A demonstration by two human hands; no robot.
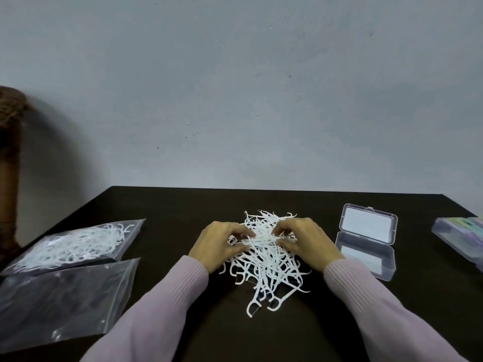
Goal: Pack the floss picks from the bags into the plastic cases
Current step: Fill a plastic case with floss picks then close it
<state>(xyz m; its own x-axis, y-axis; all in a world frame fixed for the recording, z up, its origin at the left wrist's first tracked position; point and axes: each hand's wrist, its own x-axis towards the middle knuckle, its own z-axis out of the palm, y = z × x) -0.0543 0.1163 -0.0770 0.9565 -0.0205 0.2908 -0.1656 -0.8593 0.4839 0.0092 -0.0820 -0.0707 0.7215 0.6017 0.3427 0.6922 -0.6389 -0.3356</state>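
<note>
A loose pile of white floss picks (pixel 266 267) lies in the middle of the dark table (pixel 183 205). My left hand (pixel 219 244) and my right hand (pixel 305 241) sit on the pile's far half, fingers curled inward, together pinching a small bundle of picks between them. An open clear plastic case (pixel 366 244) stands right of the pile, its lid raised toward the wall; it looks empty. At the left lie a clear bag full of floss picks (pixel 75 244) and a flat clear bag (pixel 60 301) nearer me.
More clear plastic cases with pale coloured contents (pixel 460 239) sit at the table's right edge. A brown object (pixel 10 158) stands off the table at the far left. A grey wall rises behind the table's back edge.
</note>
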